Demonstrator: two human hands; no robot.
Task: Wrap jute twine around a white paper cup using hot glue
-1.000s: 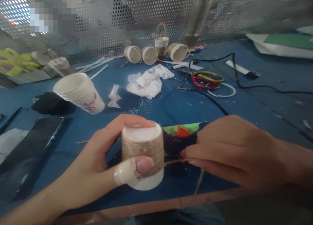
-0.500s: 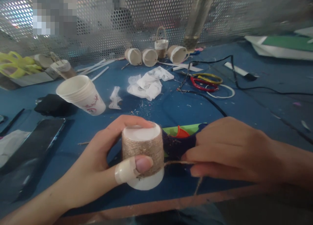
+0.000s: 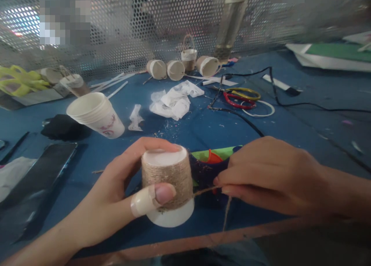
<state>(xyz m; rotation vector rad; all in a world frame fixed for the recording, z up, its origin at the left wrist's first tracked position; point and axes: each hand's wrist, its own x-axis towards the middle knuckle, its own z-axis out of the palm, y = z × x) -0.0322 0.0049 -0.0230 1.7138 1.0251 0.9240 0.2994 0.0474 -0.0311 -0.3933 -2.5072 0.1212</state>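
My left hand (image 3: pixel 127 185), a bandage round its thumb, grips an upside-down paper cup (image 3: pixel 171 218) from the left side. Brown twine is wound round most of the cup, leaving white bare at the base on top and at the rim below. My right hand (image 3: pixel 269 177) pinches the free twine (image 3: pixel 204 190) to the right of the cup. That strand runs taut from the lower edge of the winding to the fingertips, and its tail hangs down toward the table edge. Behind the hands lies a dark blue object with green and orange parts (image 3: pixel 214 156), partly hidden.
Stacked paper cups (image 3: pixel 97 115) lean at left, near a phone (image 3: pixel 43 173). Crumpled white tissue (image 3: pixel 174 100) lies mid-table. Red-and-yellow-handled scissors (image 3: pixel 240 96) and a black cable (image 3: pixel 246 117) are at right. Twine-wrapped cups (image 3: pixel 175 70) stand by the perforated screen (image 3: pixel 116 38).
My right hand has shifted slightly left, and the twine now slants up from the cup to its fingers. The cup has tilted a little in my left hand.
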